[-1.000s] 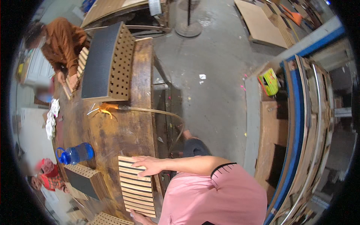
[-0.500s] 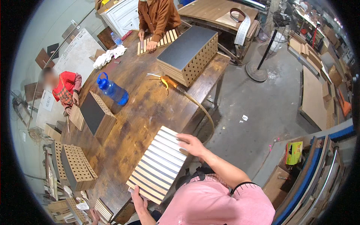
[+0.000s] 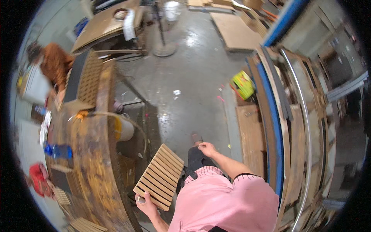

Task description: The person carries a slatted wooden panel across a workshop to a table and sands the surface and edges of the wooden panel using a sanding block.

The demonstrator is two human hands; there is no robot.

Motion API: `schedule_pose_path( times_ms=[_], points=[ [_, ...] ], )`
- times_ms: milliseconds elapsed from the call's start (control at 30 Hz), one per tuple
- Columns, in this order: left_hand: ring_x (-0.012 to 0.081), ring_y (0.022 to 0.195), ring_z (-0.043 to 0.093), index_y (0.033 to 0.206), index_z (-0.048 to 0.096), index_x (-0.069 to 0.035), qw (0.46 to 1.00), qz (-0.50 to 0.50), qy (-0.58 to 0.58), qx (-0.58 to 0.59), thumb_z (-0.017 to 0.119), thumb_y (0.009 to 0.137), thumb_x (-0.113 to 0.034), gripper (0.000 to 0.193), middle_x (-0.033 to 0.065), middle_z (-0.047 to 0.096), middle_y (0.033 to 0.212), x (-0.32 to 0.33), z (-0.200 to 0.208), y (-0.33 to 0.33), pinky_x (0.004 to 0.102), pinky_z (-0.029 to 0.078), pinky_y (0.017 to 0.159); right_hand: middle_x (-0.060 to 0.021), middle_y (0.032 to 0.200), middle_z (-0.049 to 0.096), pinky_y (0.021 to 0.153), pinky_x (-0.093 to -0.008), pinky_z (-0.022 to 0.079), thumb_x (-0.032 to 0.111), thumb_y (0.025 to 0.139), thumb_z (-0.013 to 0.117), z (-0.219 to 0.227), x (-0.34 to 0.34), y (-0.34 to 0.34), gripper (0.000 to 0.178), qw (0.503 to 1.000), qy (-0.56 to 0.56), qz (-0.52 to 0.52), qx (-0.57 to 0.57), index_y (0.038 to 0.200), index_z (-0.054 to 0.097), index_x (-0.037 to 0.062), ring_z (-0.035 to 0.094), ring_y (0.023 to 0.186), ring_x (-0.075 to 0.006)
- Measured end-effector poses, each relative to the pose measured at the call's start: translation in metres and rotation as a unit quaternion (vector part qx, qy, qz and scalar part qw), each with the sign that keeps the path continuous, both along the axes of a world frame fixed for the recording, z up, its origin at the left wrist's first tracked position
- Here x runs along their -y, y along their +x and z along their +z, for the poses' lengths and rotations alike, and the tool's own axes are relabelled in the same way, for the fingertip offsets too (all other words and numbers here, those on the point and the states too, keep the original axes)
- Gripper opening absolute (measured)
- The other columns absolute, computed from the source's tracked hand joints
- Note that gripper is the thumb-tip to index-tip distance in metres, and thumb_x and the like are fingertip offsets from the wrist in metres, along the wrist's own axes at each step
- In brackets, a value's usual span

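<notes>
My left hand grips the near lower corner of a slatted wooden panel, thumb on its upper face. Light wood strips with dark grooves run across the panel. It hangs tilted beside my body, off the right edge of the wooden table. Away from the panel, my right hand is out in front of me over the floor, its fingers curled closed. Whether anything small is in those fingers I cannot make out.
A blue bottle and a stack of perforated boards stand on the table, where two people work. A hose loops off its edge, near a white bucket. To the right, long boards lean beside a yellow-green package.
My view has swung right, away from the table. The right hand has let go of the panel and moved off it; the left still carries the panel, now beside the table.
</notes>
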State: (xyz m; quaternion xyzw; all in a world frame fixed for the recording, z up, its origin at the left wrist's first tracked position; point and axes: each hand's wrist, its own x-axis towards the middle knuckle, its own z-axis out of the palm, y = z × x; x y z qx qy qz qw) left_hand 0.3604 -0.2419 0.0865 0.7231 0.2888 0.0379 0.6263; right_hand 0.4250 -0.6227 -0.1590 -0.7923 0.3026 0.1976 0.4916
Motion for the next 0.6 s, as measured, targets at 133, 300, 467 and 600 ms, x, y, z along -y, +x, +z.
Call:
schedule_pose_path(
  times_ms=[133, 300, 467, 600],
  points=[
    [0.0185, 0.096, 0.064, 0.124, 0.060, 0.006, 0.973, -0.159, 0.146, -0.079, 0.069, 0.096, -0.006, 0.032, 0.0121, 0.070, 0.109, 0.069, -0.004, 0.041, 0.0339, 0.052, 0.088, -0.0140, 0.122, 0.075, 0.102, -0.0412, 0.053, 0.043, 0.089, 0.068, -0.051, 0.089, -0.055, 0.042, 0.987, -0.038, -0.106, -0.111, 0.121, 0.076, 0.0167, 0.070, 0.117, -0.0298],
    [0.0185, 0.089, 0.066, 0.121, 0.064, 0.006, 0.912, -0.271, 0.226, -0.207, 0.071, 0.095, -0.007, 0.031, 0.0116, 0.073, 0.103, 0.174, -0.013, 0.094, 0.0337, 0.053, 0.083, -0.0162, 0.128, 0.072, 0.105, -0.0412, 0.051, 0.039, 0.090, 0.066, -0.108, 0.186, -0.091, 0.042, 0.954, -0.079, -0.189, -0.220, 0.124, 0.074, 0.0154, 0.067, 0.122, -0.0313],
    [0.0150, 0.085, 0.066, 0.119, 0.066, 0.006, 0.847, -0.386, 0.220, -0.292, 0.074, 0.091, -0.010, 0.034, 0.0141, 0.074, 0.094, 0.269, -0.031, 0.131, 0.0332, 0.054, 0.081, -0.0227, 0.141, 0.063, 0.111, -0.0416, 0.046, 0.030, 0.091, 0.066, -0.192, 0.290, -0.073, 0.052, 0.914, -0.140, -0.321, -0.205, 0.139, 0.064, 0.0117, 0.059, 0.132, -0.0370],
    [0.0154, 0.084, 0.067, 0.117, 0.067, 0.005, 0.816, -0.416, 0.255, -0.310, 0.074, 0.089, -0.010, 0.033, 0.0144, 0.075, 0.092, 0.292, -0.059, 0.132, 0.0334, 0.055, 0.079, -0.0232, 0.152, 0.052, 0.120, -0.0431, 0.037, 0.032, 0.093, 0.068, -0.223, 0.366, 0.009, 0.063, 0.879, -0.120, -0.398, -0.233, 0.151, 0.052, 0.0128, 0.046, 0.144, -0.0361]
  ],
)
